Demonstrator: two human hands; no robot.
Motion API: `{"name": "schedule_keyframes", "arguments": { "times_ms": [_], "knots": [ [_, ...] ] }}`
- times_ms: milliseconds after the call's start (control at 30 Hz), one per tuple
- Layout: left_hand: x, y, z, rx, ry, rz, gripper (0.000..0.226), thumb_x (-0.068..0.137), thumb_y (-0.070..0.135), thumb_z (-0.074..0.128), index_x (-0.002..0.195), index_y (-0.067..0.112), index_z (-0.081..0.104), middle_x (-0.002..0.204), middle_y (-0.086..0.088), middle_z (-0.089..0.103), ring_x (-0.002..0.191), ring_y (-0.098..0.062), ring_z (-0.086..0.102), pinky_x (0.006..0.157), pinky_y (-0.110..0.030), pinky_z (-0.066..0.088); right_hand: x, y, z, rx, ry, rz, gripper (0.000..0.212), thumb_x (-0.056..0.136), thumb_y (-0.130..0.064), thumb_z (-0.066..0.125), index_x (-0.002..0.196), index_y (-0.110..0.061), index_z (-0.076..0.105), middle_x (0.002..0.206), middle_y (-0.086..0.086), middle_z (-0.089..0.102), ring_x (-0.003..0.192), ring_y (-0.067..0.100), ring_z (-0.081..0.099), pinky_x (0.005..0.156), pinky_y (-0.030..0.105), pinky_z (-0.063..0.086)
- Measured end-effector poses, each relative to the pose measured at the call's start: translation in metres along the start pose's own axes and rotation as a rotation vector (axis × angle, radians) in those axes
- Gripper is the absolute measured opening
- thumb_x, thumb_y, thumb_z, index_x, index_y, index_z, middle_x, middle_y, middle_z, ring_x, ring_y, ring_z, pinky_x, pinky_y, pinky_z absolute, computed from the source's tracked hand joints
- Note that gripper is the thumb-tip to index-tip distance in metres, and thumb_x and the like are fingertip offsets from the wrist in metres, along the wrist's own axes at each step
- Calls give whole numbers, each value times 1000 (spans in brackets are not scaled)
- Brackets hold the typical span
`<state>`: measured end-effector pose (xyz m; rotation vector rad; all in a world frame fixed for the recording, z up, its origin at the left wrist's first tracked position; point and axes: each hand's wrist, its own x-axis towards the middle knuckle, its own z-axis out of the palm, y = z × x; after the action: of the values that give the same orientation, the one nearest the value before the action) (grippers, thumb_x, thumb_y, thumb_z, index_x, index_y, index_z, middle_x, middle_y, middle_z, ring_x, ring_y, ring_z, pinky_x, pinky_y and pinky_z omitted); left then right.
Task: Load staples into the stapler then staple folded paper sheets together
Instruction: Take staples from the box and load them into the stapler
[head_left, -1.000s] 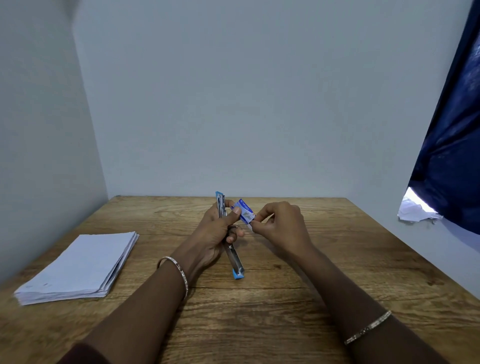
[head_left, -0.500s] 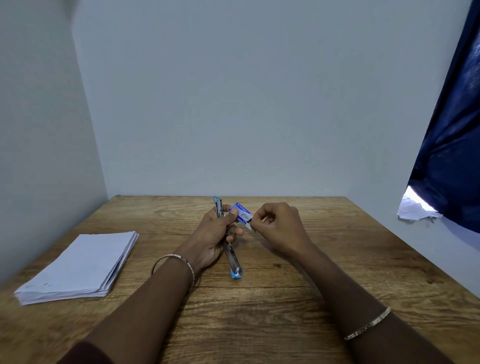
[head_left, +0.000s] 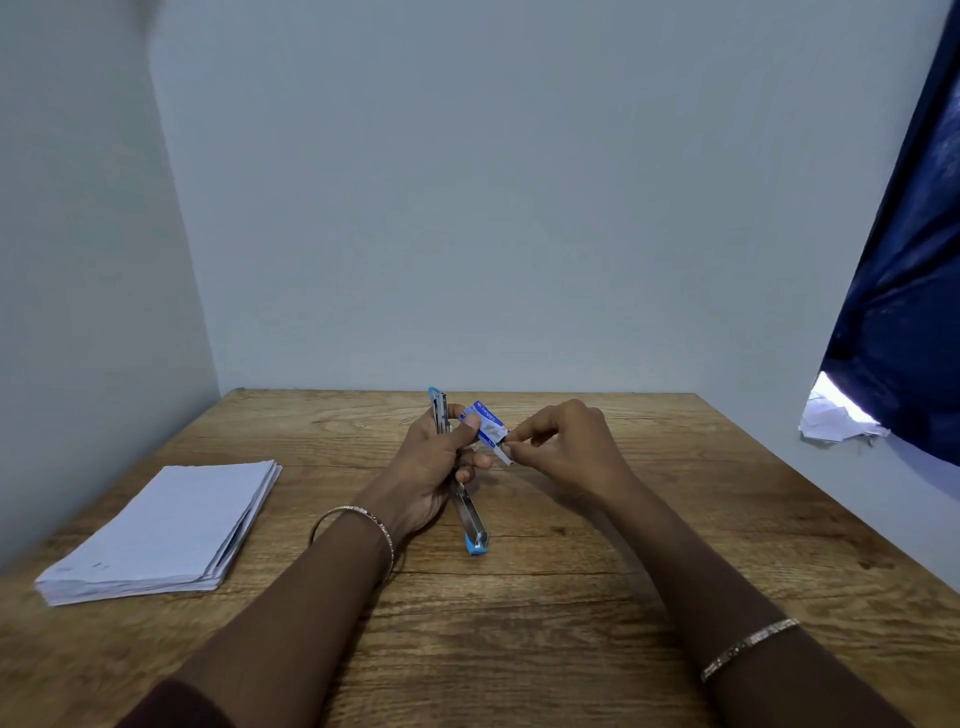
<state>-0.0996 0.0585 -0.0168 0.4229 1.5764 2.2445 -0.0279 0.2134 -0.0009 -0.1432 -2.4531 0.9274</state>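
Observation:
My left hand (head_left: 431, 467) grips a blue and silver stapler (head_left: 470, 519) swung fully open, one end up past my fingers, the other pointing down at the wooden table (head_left: 571, 597). The thumb of that hand also pins a small blue staple box (head_left: 485, 421) against the stapler. My right hand (head_left: 566, 452) pinches a short silvery strip of staples (head_left: 503, 455) that sticks out of the box's lower end. A stack of folded white paper sheets (head_left: 166, 530) lies on the table at the left.
Pale walls close the table at the back and left. A dark blue curtain (head_left: 904, 291) hangs at the right, with crumpled white paper (head_left: 836, 415) beneath it.
The staple strip has come further out of the box between my right fingers. My left hand with stapler and box has barely shifted.

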Motion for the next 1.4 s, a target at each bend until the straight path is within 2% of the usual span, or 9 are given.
{"name": "schedule_keyframes", "arguments": {
  "times_ms": [167,400,567,700,933,1100,1200,1300,1400],
  "knots": [
    [0,-1,1,15,-30,9,14,100,11,58,109,8,48,64,-8,75,39,-10,62,30,-16,37,-1,0,0,-3,-32,18,7,75,-17,83,81,-17,84,77,3,78,80,20,71,76,40,57],
    [1,-2,0,-1,-19,-4,11,101,10,56,109,8,49,61,-9,74,39,-11,62,31,-17,38,-1,1,0,207,-73,118,11,74,-12,87,72,-19,79,56,-13,69,50,-5,56,51,11,43],
    [3,-3,0,-25,-3,-20,13,102,9,55,115,11,54,62,-6,75,40,-11,62,32,-17,38,-2,2,-4,417,-33,169,7,78,-12,84,80,-10,78,81,8,78,74,12,68,71,28,52],
    [4,-2,-1,-78,4,-50,21,102,7,54,123,11,57,64,-8,75,40,-12,61,32,-17,39,0,0,-8,526,50,165,8,82,-11,81,83,-10,74,76,1,75,65,0,65,56,12,47],
    [4,-1,-2,-169,58,-57,29,100,6,56,129,4,60,66,-7,71,39,-9,57,31,-15,37,1,1,-19,673,-92,159,17,82,-1,78,98,-8,75,78,17,78,57,12,67,55,21,55],
    [5,0,-3,-210,96,-51,32,99,6,59,131,4,58,65,-6,65,39,-8,56,30,-15,36,-2,0,-17,671,-325,200,10,84,3,75,85,-6,78,76,15,77,64,20,73,59,26,62],
    [5,1,-2,-197,65,-68,32,98,6,59,130,4,57,61,-4,63,37,-7,54,28,-14,33,-2,-1,-12,673,-294,190,11,86,6,71,87,-3,76,71,13,75,61,18,71,60,25,62],
    [3,3,-1,-167,23,-90,24,98,5,60,121,8,60,73,-9,65,36,-7,52,27,-14,30,-1,-2,-8,672,-246,184,12,87,7,69,88,-3,75,68,13,74,59,16,69,60,24,61],
    [-1,4,2,-114,-23,-103,17,98,5,59,114,12,62,64,-6,62,35,-6,51,27,-14,28,-2,-2,-4,679,-230,181,11,87,7,69,92,-3,72,69,12,73,60,17,69,61,25,61]
  ]
}}
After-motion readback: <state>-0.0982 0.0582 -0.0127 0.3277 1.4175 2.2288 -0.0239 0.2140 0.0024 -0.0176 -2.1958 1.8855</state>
